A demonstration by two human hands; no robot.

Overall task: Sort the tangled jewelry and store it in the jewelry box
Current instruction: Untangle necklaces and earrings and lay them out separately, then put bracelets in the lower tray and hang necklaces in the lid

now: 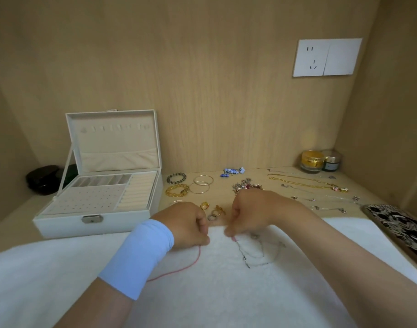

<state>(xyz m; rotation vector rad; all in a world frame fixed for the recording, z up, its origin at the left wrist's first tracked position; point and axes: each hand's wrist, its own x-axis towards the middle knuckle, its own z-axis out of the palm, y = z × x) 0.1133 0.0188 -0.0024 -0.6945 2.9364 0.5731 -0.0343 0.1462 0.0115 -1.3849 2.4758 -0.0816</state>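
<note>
My left hand (187, 224), with a pale blue wristband, pinches one end of a thin red cord (179, 271) that trails down over the white towel (60, 280). My right hand (252, 215) pinches the cord's other end, where it meets a tangle of thin silver chains (257, 253) on the towel. The white jewelry box (101, 223) stands open at the left, its tray compartments showing no jewelry. Behind my hands lie rings (214, 213), beaded bracelets (176, 184), thin bangles (201, 184), blue earrings (232, 172), a heap of charms (246, 185) and laid-out necklaces (304, 183).
A patterned phone (397, 228) lies at the right on the towel's edge. Two small jars (320, 160) stand in the back right corner. A dark object (43, 178) sits behind the box at the left. A wall socket (327, 56) is on the wooden back panel.
</note>
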